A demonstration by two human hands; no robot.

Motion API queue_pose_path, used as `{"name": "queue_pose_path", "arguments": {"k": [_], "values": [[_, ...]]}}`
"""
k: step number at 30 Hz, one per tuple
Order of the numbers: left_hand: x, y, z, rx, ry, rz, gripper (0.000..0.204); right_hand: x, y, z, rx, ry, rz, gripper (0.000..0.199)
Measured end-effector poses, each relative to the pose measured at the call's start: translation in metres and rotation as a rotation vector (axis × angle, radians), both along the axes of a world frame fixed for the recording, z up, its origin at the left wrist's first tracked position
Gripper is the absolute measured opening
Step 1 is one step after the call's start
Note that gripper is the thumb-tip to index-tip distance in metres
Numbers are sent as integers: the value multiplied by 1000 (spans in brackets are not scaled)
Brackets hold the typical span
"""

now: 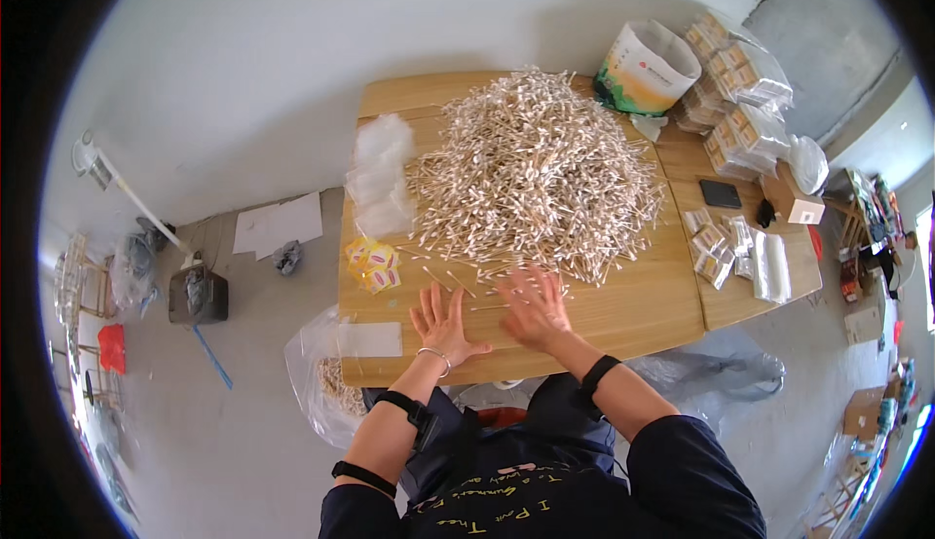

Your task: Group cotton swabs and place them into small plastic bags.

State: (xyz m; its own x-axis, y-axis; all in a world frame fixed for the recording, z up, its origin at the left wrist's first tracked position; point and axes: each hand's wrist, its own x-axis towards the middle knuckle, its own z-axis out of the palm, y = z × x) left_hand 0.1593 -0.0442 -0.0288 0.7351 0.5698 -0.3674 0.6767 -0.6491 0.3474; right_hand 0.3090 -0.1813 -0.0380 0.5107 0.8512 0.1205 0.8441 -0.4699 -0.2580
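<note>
A large heap of cotton swabs [541,169] covers the middle of the wooden table [623,320]. My left hand [445,328] is over the table's near part, fingers spread, with nothing in it. Just past its fingertips lie a few loose swabs. At the heap's near edge is my right hand [533,310], its fingers stretched out and a little blurred among the nearest swabs. Whether it touches them I cannot tell. Left of the heap are small yellow-and-white packets [373,264] and a stack of clear plastic bags [381,174]. A white card [371,339] lies by my left wrist.
A white-and-green bag [647,67] stands at the back right, beside stacked wrapped packs [740,91]. Farther right are a dark phone-like slab [720,193], small packs [711,247] and a plastic roll [771,266]. A clear bag of swabs [336,383] hangs below the left edge.
</note>
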Motion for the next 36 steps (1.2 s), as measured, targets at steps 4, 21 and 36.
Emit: {"name": "queue_pose_path", "arguments": {"k": [4,21,36], "values": [[-4,5,-1,-1,-150,40,102,-3,10,-18,-14,111,312,52],[29,89,-17,457,-415,-111,20,12,-36,-10,54,-30,-133,65],[6,3,-31,248,-790,69,31,-1,-28,-12,185,-107,-16,71]]}}
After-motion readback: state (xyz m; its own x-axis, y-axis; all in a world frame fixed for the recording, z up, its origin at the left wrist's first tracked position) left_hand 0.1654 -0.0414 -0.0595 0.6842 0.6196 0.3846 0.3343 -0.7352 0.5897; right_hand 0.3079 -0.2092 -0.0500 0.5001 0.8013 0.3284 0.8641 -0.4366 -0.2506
